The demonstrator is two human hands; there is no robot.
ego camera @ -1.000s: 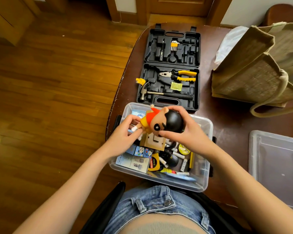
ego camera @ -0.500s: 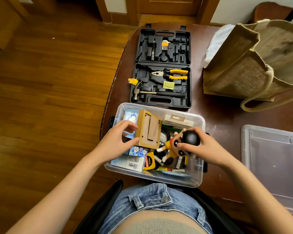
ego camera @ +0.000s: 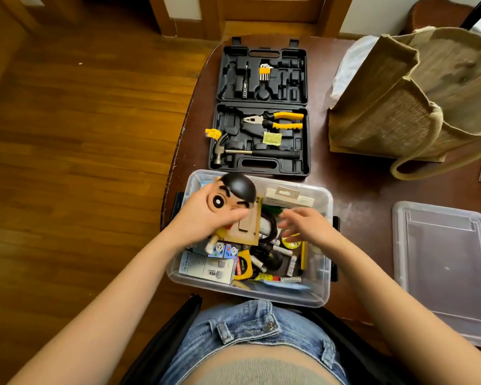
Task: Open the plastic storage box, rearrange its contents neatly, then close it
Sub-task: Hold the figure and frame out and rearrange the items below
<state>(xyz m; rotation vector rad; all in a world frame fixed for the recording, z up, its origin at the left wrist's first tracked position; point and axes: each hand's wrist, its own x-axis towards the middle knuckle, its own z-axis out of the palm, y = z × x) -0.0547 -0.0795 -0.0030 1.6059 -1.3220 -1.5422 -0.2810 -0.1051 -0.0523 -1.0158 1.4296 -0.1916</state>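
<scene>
The clear plastic storage box [ego camera: 324,290] stands open at the table's near edge, full of small items. Its clear lid [ego camera: 442,262] lies flat on the table to the right. My left hand [ego camera: 206,220] grips a cartoon doll [ego camera: 233,194] with a black-haired head, held over the box's left side against an upright tan cardboard piece [ego camera: 249,229]. My right hand [ego camera: 308,227] hovers over the box's middle with fingers spread and nothing in it. A yellow tape measure [ego camera: 242,268], a white packet [ego camera: 206,266], small tubes and a black cable lie inside.
An open black tool case [ego camera: 261,112] with pliers, a hammer and hex keys lies behind the box. A jute bag [ego camera: 406,95] stands at the back right. The table's left edge drops to the wooden floor.
The doll has passed from my right hand to my left and moved to the box's left side. My right hand has let go and opened.
</scene>
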